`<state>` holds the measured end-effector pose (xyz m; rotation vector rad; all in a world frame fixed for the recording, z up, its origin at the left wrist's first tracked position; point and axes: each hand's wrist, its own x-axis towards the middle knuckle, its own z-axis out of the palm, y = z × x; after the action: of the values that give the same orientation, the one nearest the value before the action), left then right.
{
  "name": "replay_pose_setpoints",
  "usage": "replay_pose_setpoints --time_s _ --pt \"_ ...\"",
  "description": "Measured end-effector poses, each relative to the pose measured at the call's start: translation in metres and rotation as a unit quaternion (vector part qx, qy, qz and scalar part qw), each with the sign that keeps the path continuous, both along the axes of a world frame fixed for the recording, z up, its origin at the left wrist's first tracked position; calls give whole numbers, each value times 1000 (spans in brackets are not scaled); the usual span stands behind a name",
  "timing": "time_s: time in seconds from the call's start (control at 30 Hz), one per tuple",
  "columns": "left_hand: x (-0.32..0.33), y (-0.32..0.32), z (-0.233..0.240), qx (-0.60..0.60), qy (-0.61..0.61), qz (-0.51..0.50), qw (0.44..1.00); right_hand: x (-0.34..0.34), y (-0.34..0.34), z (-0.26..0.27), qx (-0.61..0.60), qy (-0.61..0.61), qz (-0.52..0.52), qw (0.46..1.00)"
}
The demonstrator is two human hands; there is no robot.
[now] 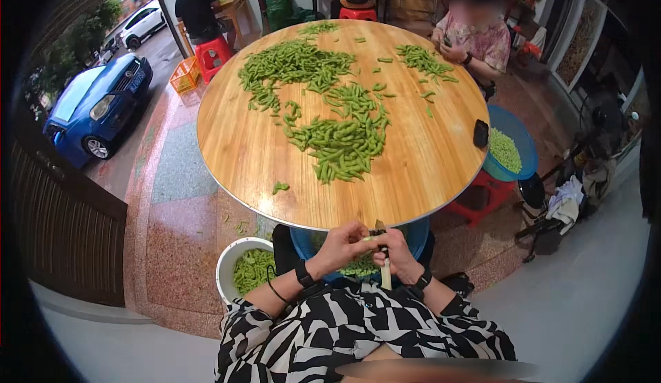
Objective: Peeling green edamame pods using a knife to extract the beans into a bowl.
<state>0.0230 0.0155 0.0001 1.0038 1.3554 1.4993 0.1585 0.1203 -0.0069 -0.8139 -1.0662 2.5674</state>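
Both of my hands meet just off the near edge of a round wooden table (413, 176). My left hand (345, 246) pinches a green soybean pod (368, 238) between its fingertips. In my right hand (396, 251) is a slim tool with a pale handle (386, 274) and a dark upper part; its exact kind cannot be told. Its tip points at the table, close to the pod. Below the hands, in my lap area, a blue basin (304, 238) holds shelled green beans (359, 267). Heaps of soybean pods (343, 145) lie across the tabletop.
A white bucket (223, 267) of pods stands on the floor at left. At right, a blue basin (526, 150) of beans rests on a red stool (483, 197). A dark object (481, 133) lies on the table's right edge. A co-worker (477, 37) sits across at right; others sit behind.
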Motion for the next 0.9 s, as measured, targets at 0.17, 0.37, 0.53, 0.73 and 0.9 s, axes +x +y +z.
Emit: replay_pose_setpoints --time_s 0.17,0.37,0.53,0.73,0.9 --pt "-2 -3 4 6 80 -11 997 4 12 -14 -158 45 58 985" --pt "-2 3 -13 26 89 52 994 -8 1 3 -44 32 -10 998" --pt "-5 5 -14 -5 58 63 996 -11 -7 9 28 -4 -28 999" --pt "-10 -1 -17 7 -46 15 999 -3 -1 12 282 -65 0 957" --pt "-10 -4 -36 -59 -177 -88 979 3 -7 11 597 -73 23 798"
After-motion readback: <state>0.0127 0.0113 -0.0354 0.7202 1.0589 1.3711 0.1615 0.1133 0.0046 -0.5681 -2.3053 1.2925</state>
